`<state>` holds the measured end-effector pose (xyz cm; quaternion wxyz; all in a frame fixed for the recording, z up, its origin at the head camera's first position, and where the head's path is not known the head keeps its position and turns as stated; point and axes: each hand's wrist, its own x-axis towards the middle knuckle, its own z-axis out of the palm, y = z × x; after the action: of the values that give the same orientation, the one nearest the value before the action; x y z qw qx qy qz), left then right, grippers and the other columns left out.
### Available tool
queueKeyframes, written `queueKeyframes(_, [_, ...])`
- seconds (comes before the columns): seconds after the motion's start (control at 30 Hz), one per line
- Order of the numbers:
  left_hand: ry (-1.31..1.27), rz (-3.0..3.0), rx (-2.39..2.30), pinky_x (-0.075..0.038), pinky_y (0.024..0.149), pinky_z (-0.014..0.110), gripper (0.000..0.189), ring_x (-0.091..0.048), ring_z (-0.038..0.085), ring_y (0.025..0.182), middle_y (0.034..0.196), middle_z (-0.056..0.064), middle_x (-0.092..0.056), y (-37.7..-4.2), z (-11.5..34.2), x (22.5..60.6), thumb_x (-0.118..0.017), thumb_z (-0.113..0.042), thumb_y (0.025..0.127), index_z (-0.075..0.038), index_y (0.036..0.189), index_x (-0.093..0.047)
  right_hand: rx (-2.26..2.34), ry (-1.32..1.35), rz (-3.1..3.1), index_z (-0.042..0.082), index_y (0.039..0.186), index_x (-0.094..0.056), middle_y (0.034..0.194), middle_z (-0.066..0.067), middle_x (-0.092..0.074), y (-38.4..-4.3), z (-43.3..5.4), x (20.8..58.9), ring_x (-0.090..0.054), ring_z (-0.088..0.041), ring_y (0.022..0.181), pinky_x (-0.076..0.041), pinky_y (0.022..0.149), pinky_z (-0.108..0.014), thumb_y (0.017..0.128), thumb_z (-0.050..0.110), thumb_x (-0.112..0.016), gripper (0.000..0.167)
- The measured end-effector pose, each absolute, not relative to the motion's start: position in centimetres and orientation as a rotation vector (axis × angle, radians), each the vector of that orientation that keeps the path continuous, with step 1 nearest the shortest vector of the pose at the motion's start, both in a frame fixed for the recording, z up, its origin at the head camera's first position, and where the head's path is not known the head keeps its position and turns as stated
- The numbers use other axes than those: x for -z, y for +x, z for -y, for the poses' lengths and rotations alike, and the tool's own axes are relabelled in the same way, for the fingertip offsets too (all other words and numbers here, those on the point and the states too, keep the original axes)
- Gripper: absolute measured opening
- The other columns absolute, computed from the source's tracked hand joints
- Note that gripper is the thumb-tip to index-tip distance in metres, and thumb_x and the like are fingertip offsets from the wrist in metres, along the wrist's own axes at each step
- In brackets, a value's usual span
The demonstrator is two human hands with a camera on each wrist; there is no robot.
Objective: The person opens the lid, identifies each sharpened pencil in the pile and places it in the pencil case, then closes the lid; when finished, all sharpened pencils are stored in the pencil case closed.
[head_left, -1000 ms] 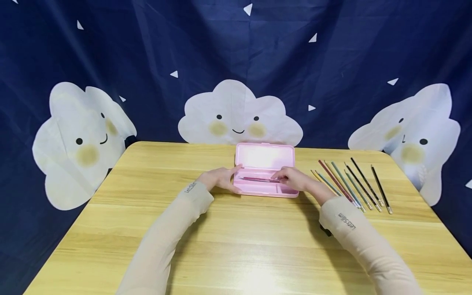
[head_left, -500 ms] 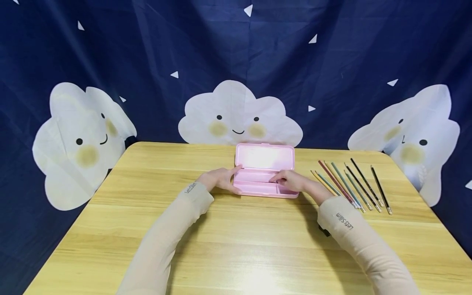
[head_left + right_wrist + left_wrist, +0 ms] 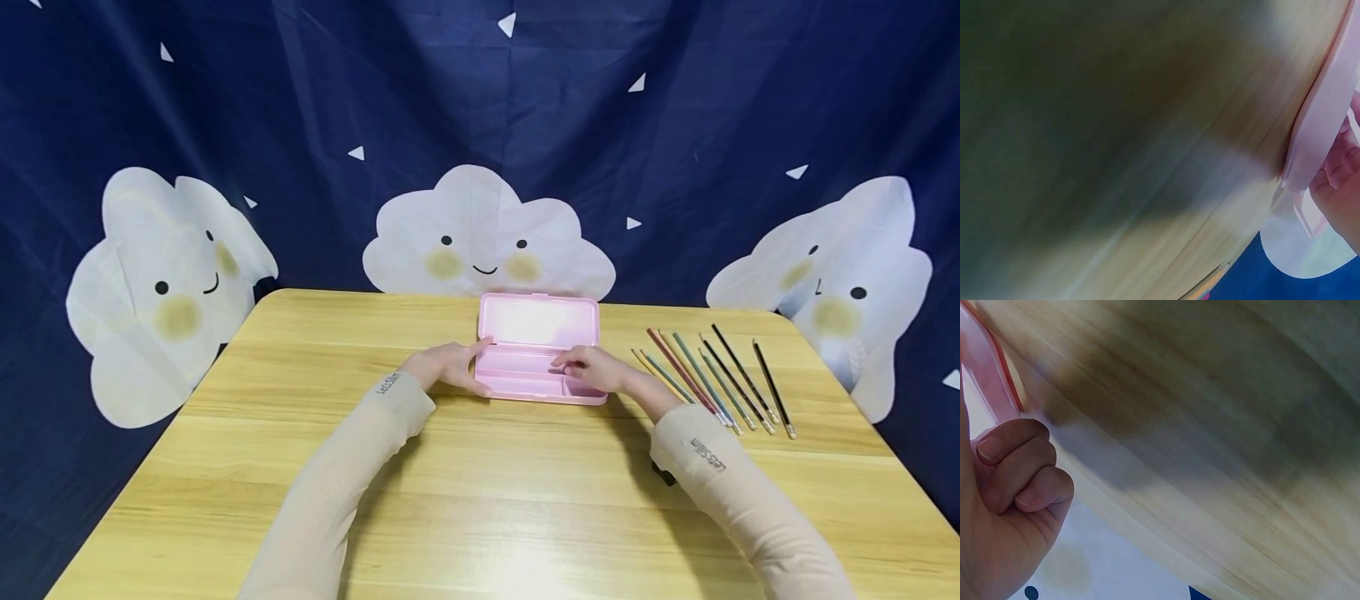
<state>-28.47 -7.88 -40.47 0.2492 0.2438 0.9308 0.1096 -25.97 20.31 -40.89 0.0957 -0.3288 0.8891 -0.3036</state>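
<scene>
Pink, the open case [image 3: 517, 385] lies at the table's [image 3: 450, 500] twelve o'clock, nine-o'clock end gripped by the left hand [image 3: 450, 364], probably for steadiness. Fingers bent, any hold hidden, the right hand [image 3: 594, 367] reaches in at three o'clock, near the pencils [image 3: 686, 374].

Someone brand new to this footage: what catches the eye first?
Probably the big smiling clouds on the dark blue cloth behind the table. Next, the open pink case near the table's far edge, the left hand gripping its left end, the right hand reaching in. Then the spread of pencils to its right.
</scene>
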Motion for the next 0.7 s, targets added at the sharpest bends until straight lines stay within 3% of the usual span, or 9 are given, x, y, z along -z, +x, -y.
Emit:
queueKeyframes(0.13, [0.657,-2.535,-0.293,-0.029,0.106,0.038,0.107,-0.034,0.026,0.13,0.144,0.018,-0.032,-28.4,7.9,40.5,-0.064,-0.064,0.07,-0.027,0.148,-0.001,0.947,-0.901,-2.668,-0.01,0.107,-0.061,0.108,-0.024,-0.061,-25.6,-20.8,40.8,-0.056,-0.031,0.097,-0.046,0.085,-0.041,0.089,-0.002,-0.05,0.022])
queueKeyframes(0.33, [0.662,-2.538,-0.295,-0.03,0.105,0.037,0.107,-0.035,0.026,0.13,0.144,0.018,-0.033,-28.4,7.8,40.5,-0.065,-0.064,0.069,-0.028,0.148,-0.002,1.055,-0.817,-2.646,-0.01,0.111,-0.059,0.102,-0.021,-0.062,-25.1,-22.0,40.4,-0.05,-0.019,0.082,-0.044,0.072,-0.026,0.09,-0.001,-0.052,0.025])
queueKeyframes(0.47, [0.661,-2.541,-0.294,-0.03,0.105,0.037,0.107,-0.035,0.025,0.13,0.144,0.017,-0.032,-28.4,7.8,40.5,-0.065,-0.064,0.069,-0.028,0.148,-0.001,1.049,-0.816,-2.668,-0.01,0.112,-0.058,0.093,-0.016,-0.062,-24.8,-22.9,40.1,-0.051,-0.017,0.081,-0.045,0.072,-0.027,0.089,-0.002,-0.053,0.026])
queueKeyframes(0.7, [0.655,-2.536,-0.299,-0.03,0.105,0.038,0.107,-0.035,0.026,0.129,0.143,0.018,-0.033,-28.4,7.9,40.4,-0.065,-0.063,0.07,-0.028,0.148,0.0,1.051,-0.803,-2.721,-0.01,0.114,-0.058,0.099,-0.02,-0.063,-24.4,-24.9,39.6,-0.052,-0.019,0.085,-0.046,0.076,-0.029,0.089,0.0,-0.054,0.028])
